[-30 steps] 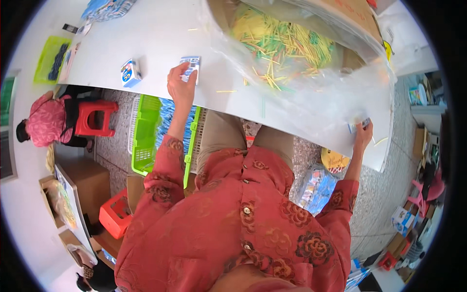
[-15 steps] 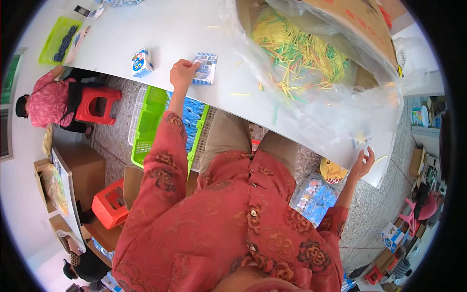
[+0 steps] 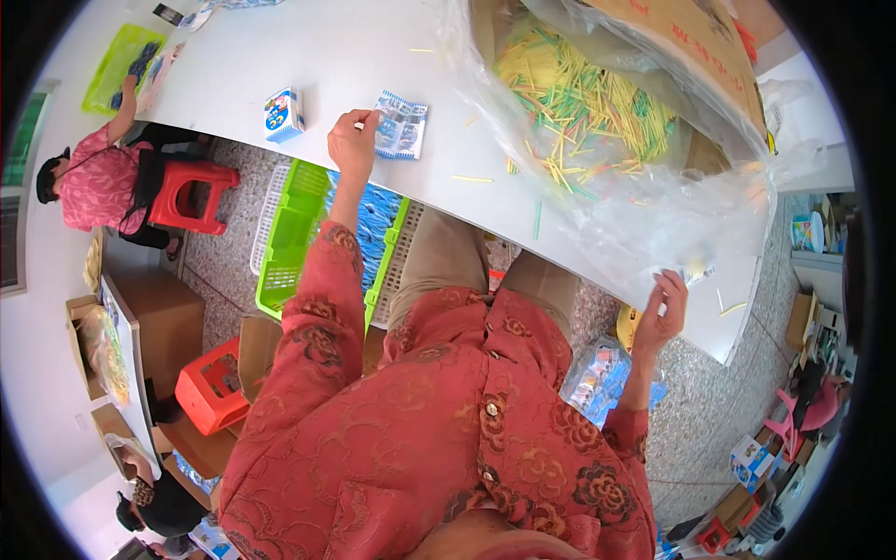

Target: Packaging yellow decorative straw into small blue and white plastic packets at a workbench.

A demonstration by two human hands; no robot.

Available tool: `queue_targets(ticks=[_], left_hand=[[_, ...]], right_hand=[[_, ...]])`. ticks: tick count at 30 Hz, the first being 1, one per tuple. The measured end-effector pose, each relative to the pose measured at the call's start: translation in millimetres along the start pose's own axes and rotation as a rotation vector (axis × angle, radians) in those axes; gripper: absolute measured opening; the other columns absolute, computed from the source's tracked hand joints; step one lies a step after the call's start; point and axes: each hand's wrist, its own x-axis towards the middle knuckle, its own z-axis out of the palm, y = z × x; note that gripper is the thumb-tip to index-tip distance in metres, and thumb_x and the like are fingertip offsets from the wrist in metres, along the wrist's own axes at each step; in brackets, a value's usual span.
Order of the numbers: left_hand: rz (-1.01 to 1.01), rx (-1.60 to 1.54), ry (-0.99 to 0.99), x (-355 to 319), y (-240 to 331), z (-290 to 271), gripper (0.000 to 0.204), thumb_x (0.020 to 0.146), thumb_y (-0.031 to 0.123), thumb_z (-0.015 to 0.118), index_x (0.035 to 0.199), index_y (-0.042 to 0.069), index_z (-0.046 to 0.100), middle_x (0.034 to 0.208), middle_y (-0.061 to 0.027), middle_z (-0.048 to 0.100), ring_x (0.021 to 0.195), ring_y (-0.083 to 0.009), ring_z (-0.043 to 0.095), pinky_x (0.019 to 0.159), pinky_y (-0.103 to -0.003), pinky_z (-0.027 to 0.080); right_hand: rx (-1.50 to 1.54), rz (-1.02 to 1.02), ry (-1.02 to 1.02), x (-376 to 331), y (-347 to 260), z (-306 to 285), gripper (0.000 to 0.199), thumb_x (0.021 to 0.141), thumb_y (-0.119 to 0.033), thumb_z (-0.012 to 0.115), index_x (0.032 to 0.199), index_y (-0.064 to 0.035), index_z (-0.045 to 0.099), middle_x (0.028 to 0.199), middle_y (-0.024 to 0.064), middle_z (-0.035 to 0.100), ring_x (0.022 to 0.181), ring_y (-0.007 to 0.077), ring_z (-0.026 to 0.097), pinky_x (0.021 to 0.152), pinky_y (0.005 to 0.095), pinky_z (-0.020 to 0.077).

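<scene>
My left hand (image 3: 353, 149) is closed in a pinch at the left edge of a flat blue-and-white plastic packet (image 3: 401, 129) lying on the white table (image 3: 327, 47). Left of it stands a small blue-and-white box (image 3: 283, 114). Over the table's front edge at the right, my right hand (image 3: 661, 310) is held with bent fingers slightly apart, and nothing shows in them. Beside its fingertips lies a small clear packet (image 3: 697, 271). A carton (image 3: 653, 33) lined with clear plastic (image 3: 597, 219) holds many thin yellow, green and red sticks (image 3: 597, 103).
A green basket (image 3: 285, 233) with blue bundles (image 3: 366, 219) stands below the table, left of my legs. Loose sticks (image 3: 472, 178) lie on the tabletop. At the left a person in pink (image 3: 98, 187) sits by a red stool (image 3: 196, 191), reaching into a green tray (image 3: 117, 70).
My right hand has moved left and a little up, toward the small packet's left side. My left hand stays at the blue-and-white packet, which now looks more creased and tilted.
</scene>
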Motion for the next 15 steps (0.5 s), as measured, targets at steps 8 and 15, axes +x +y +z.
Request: queue_targets(ticks=[8,15], left_hand=[[-0.190,-0.874,-0.275,-39,76,-37,0.015,0.082,0.012,0.065,0.084,-0.003,0.066,0.076,-0.0014,0.064,0.066,-0.0030,0.052,0.059,-0.018,0.041],[-0.157,-1.003,-0.482,-80,117,-51,0.011,0.085,0.007,0.061,0.086,-0.004,0.064,0.080,-0.0041,0.065,0.072,-0.0052,0.056,0.066,-0.019,0.044]], right_hand=[[0.417,-0.023,-0.424,59,-79,96,0.033,0.083,-0.006,0.059,0.115,-0.0043,0.054,0.109,0.0085,0.059,0.095,0.0157,0.057,0.078,0.0276,0.0444],[0.562,-0.128,-0.664,107,-121,143,0.028,0.082,-0.015,0.063,0.107,-0.0033,0.058,0.093,0.0055,0.063,0.085,0.0131,0.056,0.075,0.0267,0.0446]])
